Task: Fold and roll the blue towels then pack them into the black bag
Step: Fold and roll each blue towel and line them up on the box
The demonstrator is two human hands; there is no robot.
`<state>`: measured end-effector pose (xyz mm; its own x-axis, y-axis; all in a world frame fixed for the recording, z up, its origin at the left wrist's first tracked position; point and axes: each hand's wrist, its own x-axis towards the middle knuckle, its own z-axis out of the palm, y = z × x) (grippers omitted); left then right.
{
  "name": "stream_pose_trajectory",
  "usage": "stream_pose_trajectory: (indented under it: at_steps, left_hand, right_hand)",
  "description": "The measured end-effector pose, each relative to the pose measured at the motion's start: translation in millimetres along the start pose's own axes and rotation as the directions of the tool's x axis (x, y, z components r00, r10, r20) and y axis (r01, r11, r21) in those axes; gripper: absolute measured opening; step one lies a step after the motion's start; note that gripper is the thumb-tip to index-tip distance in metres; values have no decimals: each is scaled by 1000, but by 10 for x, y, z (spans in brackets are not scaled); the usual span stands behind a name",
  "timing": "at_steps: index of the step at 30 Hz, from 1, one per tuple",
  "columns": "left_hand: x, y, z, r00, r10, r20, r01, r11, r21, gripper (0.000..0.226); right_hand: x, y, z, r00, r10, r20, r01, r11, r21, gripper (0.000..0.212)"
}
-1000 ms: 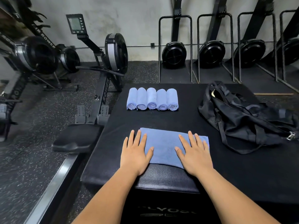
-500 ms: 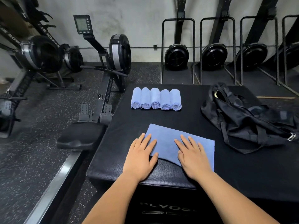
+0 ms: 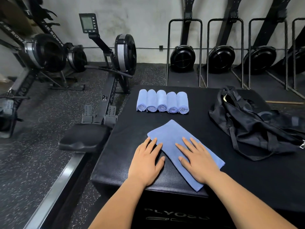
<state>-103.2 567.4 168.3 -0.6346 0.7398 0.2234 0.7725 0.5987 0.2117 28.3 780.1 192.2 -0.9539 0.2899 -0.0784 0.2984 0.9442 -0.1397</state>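
Pressing blue towel (image 3: 171, 134) flat, black bag (image 3: 257, 129) cropped

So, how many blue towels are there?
6. Five rolled towels in a row at the far end of the box; one flat towel under the right hand. The black bag may hide more.

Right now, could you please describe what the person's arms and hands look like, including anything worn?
Both are bare. The left hand and right hand wear no gloves, and no rings show on the fingers. Neither wrist carries a watch or band. The left forearm and right forearm are uncovered down to the frame's edge, with no sleeve in sight.
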Motion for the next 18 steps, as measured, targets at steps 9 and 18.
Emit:
stream_pose_trajectory:
  at_steps: [9,18]
  left_hand:
    - [9,6,-30,1000,24,7,-23,999,-26,65]
    - [-16,4,-66,982,168,91,-169,986,-2,69]
  right_hand:
    - [72,-573,153,888,458,-50,-442,878,186,66]
    - [62,-283,29,968,238,-82,-229,967,108,66]
